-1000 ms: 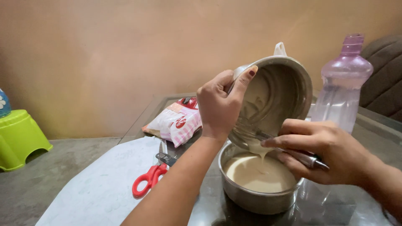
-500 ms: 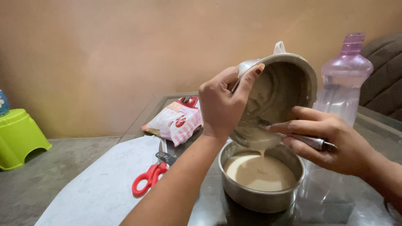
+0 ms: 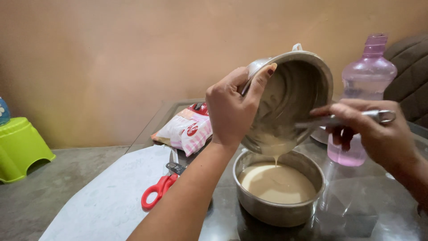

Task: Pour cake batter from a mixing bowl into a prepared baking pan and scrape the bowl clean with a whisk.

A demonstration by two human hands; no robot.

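Steel shows twice in the head view: a mixing bowl (image 3: 292,96) tipped steeply on its side above a round cake tin (image 3: 278,212) that stands on the glass table (image 3: 379,209), towards its near edge. The left hand (image 3: 234,109) is closed on the bowl's rim, thumb over the edge and fingers behind the wall, holding it tilted. Pale beige batter (image 3: 276,183) fills the tin's bottom, and a thin stream of it drips from the bowl's lower lip into the tin. The right hand (image 3: 372,129) is closed around a metal-handled utensil (image 3: 352,118) whose working end reaches inside the bowl; its tip is blurred. Behind that hand, a pink translucent bottle (image 3: 368,85) stands upright near the table's far right edge. Red-handled scissors (image 3: 160,187) lie on a white sheet (image 3: 107,196) at the table's left edge, just beside a pink-and-white packet (image 3: 187,131). On the floor at far left sits a lime-green plastic stool (image 3: 20,147).
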